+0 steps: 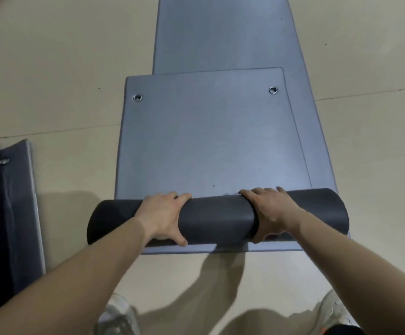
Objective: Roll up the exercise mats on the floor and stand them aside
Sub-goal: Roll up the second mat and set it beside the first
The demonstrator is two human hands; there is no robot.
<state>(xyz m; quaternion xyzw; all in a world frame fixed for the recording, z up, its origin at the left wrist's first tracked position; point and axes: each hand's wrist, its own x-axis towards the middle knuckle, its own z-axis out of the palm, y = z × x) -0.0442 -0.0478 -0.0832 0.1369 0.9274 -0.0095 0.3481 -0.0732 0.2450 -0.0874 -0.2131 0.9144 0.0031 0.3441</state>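
A blue-grey exercise mat lies on the floor with two metal eyelets near its far end. Its near part is wound into a dark roll lying crosswise in front of me. My left hand grips the roll left of its middle, and my right hand grips it right of its middle, fingers over the top and thumbs on the near side. This mat rests on a second, longer blue-grey mat that stretches away from me.
A third mat, partly rolled, lies along the left edge with one eyelet showing. The floor is beige. My two pale shoes stand at the bottom of the view.
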